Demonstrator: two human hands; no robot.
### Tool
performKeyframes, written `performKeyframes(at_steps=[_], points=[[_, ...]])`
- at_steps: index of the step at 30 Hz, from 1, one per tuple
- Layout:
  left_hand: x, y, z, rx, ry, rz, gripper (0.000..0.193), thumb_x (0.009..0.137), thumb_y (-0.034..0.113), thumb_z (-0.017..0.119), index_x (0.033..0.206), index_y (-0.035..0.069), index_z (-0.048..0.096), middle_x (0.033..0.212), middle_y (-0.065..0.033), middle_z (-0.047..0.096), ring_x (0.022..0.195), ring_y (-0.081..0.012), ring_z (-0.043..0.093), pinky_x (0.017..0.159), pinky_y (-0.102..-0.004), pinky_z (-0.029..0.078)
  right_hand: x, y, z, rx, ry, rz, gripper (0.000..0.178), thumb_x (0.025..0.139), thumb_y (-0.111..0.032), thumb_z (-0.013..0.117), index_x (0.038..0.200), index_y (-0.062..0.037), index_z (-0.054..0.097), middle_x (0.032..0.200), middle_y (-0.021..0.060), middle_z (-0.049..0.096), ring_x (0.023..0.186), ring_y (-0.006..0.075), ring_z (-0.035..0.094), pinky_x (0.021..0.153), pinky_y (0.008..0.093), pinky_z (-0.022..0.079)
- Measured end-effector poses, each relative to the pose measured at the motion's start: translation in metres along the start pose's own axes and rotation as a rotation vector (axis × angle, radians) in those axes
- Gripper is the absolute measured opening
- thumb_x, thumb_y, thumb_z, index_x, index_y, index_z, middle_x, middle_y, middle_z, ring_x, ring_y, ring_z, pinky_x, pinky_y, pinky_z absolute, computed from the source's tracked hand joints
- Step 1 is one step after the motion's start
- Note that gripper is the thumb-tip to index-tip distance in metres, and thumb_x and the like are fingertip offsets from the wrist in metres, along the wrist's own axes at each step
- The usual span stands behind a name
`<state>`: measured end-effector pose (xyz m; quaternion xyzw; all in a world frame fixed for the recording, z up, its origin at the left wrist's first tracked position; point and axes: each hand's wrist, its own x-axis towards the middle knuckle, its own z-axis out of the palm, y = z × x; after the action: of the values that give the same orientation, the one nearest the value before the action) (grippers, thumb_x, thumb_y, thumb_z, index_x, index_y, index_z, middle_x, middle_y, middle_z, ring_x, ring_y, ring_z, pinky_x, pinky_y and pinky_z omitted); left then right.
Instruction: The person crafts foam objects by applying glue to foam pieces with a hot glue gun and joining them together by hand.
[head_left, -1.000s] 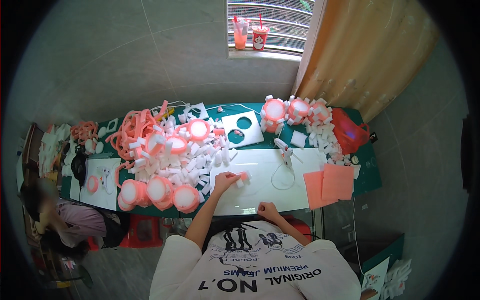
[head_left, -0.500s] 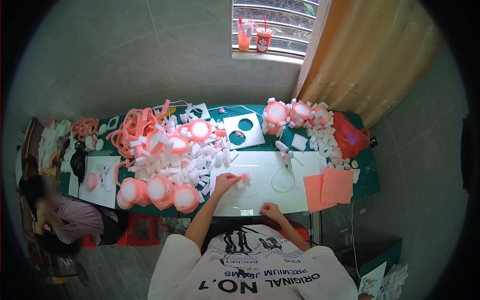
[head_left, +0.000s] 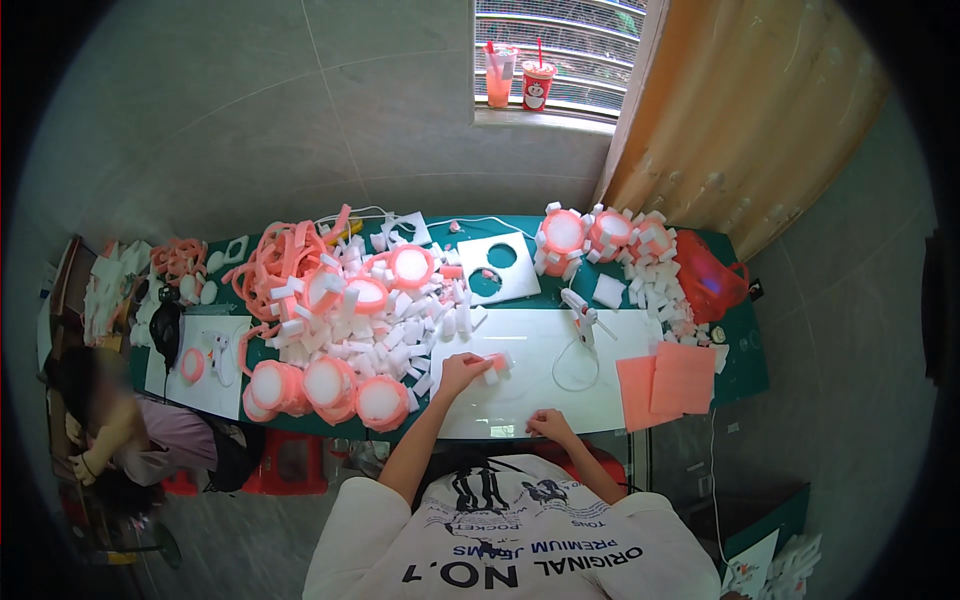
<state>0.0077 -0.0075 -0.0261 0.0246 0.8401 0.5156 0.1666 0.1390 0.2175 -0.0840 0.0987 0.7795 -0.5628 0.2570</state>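
Note:
My left hand (head_left: 464, 372) reaches over the white glossy board (head_left: 590, 400), its fingers pinched on a small pink-and-white foam piece (head_left: 497, 364) low over the board. Whether the piece touches the board is unclear. Near the board's front edge, my right hand (head_left: 547, 425) has its fingers curled in; anything inside them is hidden. Beyond the hands a white glue gun (head_left: 580, 312) lies on the board, its thin cable looped on the surface. Loose white foam blocks (head_left: 400, 335) pile up to the left of my left hand.
Pink-rimmed foam rounds (head_left: 327, 385) stand at left, below pink foam strips (head_left: 280, 262). A holed white sheet (head_left: 498, 270) lies behind the board. More foam rounds (head_left: 563, 232), a red bag (head_left: 710, 280) and pink sheets (head_left: 683, 378) are at right. Another person (head_left: 165, 435) sits far left.
The whole view has shifted slightly, so everything sits a little lower and further right. Both my hands keep nearly the same pose on the board. The other person's arm has moved.

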Motion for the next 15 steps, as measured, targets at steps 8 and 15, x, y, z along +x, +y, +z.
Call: performKeyframes(at_steps=[8, 15], points=[[0.0, 0.002, -0.003, -0.008, -0.018, -0.032, 0.033, 0.065, 0.036, 0.067, 0.08, 0.007, 0.066, 0.069, -0.0045, 0.062, 0.061, -0.0102, 0.056, 0.058, -0.022, 0.044, -0.007, -0.02, 0.003, 0.297, -0.106, 0.126, 0.031, 0.075, -0.007, 0.049, 0.106, -0.0003, 0.051, 0.084, 0.0104, 0.062, 0.051, 0.0141, 0.058, 0.048, 0.0203, 0.046], [0.004, 0.0, -0.004, -0.006, -0.033, -0.038, 0.035, 0.065, 0.038, 0.067, 0.08, 0.006, 0.066, 0.069, -0.0046, 0.062, 0.062, -0.0102, 0.057, 0.059, -0.0213, 0.045, 0.003, -0.01, 0.007, 0.182, -0.089, 0.097, 0.023, 0.074, -0.005, 0.051, 0.095, 0.0005, 0.057, 0.077, 0.0088, 0.063, 0.05, 0.0147, 0.059, 0.048, 0.0224, 0.048]])
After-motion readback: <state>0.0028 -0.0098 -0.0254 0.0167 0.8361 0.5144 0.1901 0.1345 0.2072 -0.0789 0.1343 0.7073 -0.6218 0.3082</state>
